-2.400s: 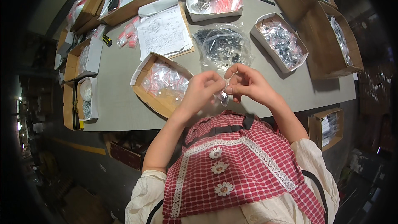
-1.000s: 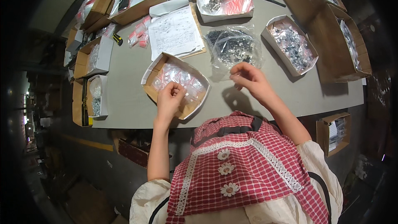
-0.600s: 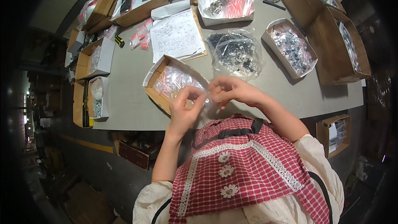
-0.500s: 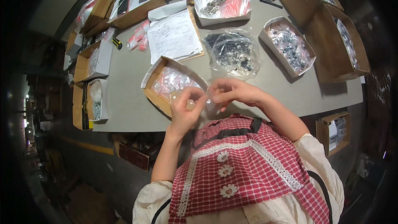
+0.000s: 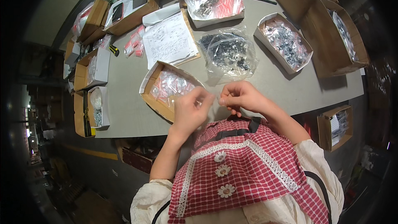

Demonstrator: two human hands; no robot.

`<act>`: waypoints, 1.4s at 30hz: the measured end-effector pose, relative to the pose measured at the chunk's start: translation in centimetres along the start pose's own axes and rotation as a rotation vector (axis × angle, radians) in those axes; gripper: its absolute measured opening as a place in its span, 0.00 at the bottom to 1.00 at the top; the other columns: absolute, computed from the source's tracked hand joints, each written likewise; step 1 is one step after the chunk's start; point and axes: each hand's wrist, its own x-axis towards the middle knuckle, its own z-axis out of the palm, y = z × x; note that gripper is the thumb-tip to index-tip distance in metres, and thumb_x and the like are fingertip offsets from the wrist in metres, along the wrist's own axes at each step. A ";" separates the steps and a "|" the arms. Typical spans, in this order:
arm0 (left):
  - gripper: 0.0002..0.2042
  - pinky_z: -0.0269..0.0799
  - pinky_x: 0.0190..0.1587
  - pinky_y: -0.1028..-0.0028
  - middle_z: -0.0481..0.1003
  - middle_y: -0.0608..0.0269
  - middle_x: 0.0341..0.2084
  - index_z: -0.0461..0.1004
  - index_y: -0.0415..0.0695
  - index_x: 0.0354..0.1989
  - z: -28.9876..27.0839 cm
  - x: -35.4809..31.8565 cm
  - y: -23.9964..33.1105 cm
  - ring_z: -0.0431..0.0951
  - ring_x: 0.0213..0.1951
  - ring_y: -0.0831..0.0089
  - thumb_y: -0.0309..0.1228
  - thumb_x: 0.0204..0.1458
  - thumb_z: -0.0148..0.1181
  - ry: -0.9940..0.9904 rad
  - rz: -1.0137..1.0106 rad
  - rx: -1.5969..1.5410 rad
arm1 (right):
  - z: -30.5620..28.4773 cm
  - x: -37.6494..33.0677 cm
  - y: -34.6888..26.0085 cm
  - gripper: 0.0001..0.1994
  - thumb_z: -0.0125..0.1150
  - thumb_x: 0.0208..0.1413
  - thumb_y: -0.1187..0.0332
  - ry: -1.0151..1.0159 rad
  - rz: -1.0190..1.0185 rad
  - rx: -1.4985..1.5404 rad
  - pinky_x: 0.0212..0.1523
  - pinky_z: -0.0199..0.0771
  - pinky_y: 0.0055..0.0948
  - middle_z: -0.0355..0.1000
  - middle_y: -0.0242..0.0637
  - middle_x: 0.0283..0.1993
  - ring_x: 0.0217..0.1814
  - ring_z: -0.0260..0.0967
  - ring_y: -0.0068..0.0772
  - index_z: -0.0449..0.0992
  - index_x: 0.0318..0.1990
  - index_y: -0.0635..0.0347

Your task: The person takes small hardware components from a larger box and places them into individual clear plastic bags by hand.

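The left hand [image 5: 190, 110] and right hand [image 5: 240, 96] meet fingertip to fingertip, pinching a small clear bag [image 5: 212, 104] between them, just past the near corner of the open box [image 5: 168, 89]. Its contents are too small to tell. A loose pinch could spill them off the table [image 5: 124, 108] edge onto the apron [image 5: 244, 170].

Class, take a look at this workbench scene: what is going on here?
A person in a red checked apron stands at a grey table, both hands raised together at its near edge. The left hand and right hand pinch a small clear plastic bag between them. Just beyond lies an open cardboard box of small filled bags, and a clear bag of dark metal parts. More boxes of parts and printed sheets surround them.
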 end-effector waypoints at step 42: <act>0.18 0.70 0.49 0.60 0.80 0.55 0.40 0.78 0.40 0.46 5.7 -0.3 3.3 0.79 0.44 0.55 0.30 0.45 0.70 0.083 0.523 0.271 | -1.0 -4.1 2.7 0.07 0.64 0.55 0.70 0.346 -0.189 0.060 0.26 0.62 0.18 0.71 0.24 0.23 0.26 0.65 0.12 0.76 0.28 0.61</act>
